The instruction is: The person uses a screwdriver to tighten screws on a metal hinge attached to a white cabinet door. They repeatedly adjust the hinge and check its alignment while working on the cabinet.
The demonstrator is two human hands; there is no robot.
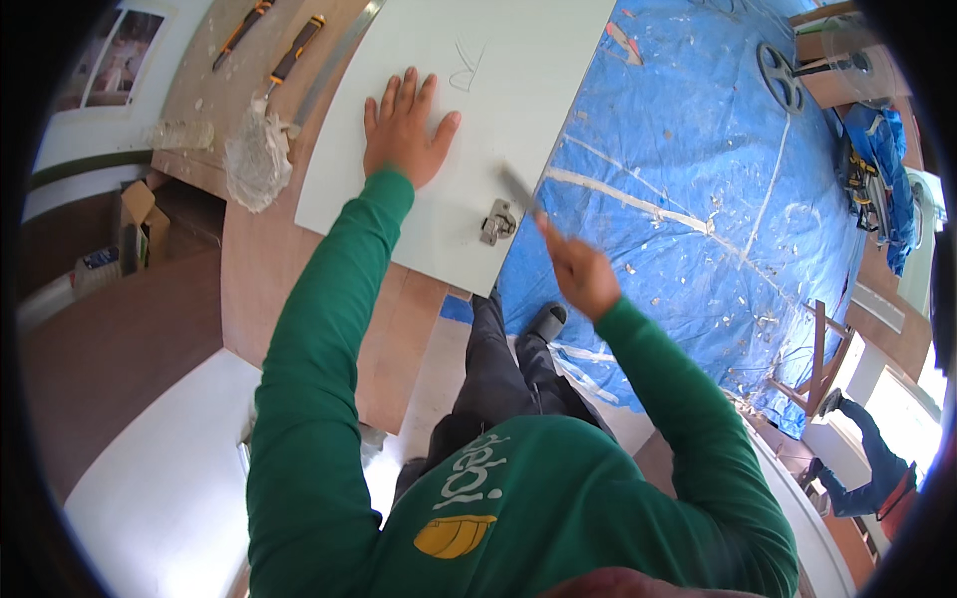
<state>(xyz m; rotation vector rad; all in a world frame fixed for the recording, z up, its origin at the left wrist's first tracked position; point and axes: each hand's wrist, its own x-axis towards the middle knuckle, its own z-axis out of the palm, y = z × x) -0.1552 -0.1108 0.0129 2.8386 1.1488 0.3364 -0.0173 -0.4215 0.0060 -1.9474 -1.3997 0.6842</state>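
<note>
A pale white panel (pixel 538 90) lies on a plywood bench (pixel 249 259), with a silver hinge (pixel 498 221) near its right edge and a pencil scrawl higher up. My left hand (pixel 404 125) lies flat on the panel, fingers apart. My right hand (pixel 578 264) grips a narrow metal-bladed tool (pixel 515 182), blurred, angled over the panel's right edge just above the hinge. Its exact kind is unclear. Left of the panel are two black-and-orange tools (pixel 293 52), a long metal strip (pixel 334 70) and a crumpled clear plastic bag (pixel 257 159).
A blue tarp (pixel 678 169) with scattered debris covers the floor at right, with a dark wheel-like frame (pixel 781 78) and wrapped gear (pixel 877 169) beyond. An open cardboard box (pixel 148 219) sits in a cubby at left. Another person's dark-clad leg (pixel 865 448) shows at lower right.
</note>
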